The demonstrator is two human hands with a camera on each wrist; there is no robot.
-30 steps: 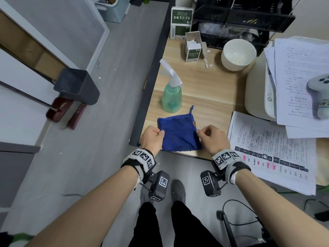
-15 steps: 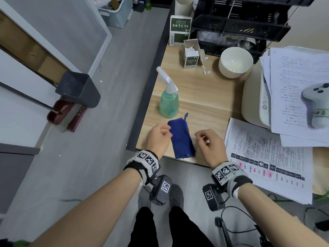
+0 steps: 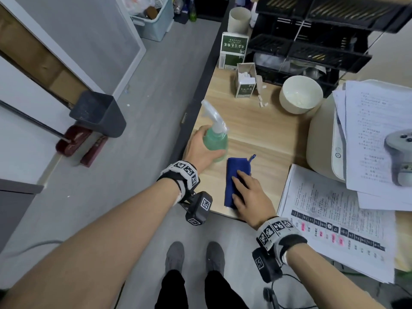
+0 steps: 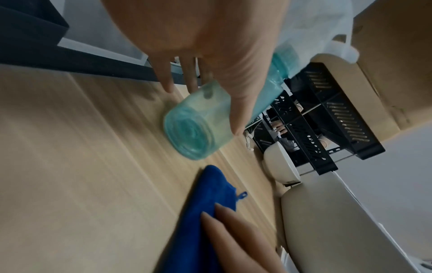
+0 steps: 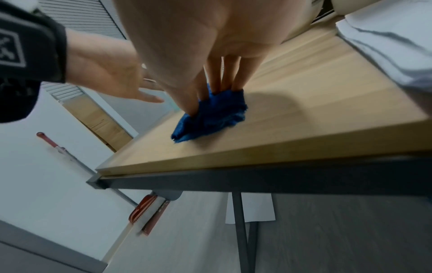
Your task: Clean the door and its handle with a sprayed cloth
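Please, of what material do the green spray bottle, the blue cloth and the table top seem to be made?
Spray bottle: translucent green plastic, probably; light passes through its wall and ringed base.
Cloth: soft fuzzy textile, perhaps microfibre; it folds limply, has fluffy edges and a sewn hanging loop.
Table top: pale wood or wood-look laminate, matte; straight grain lines, on a dark frame that looks like metal.

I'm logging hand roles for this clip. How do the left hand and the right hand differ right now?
1. The left hand wraps the green spray bottle; the right hand lies on the folded blue cloth.
2. The left hand's fingers curl round the bottle; the right hand's fingers are straight, pressing down.
3. The left hand reaches farther across the desk.
Both wear marker wristbands.
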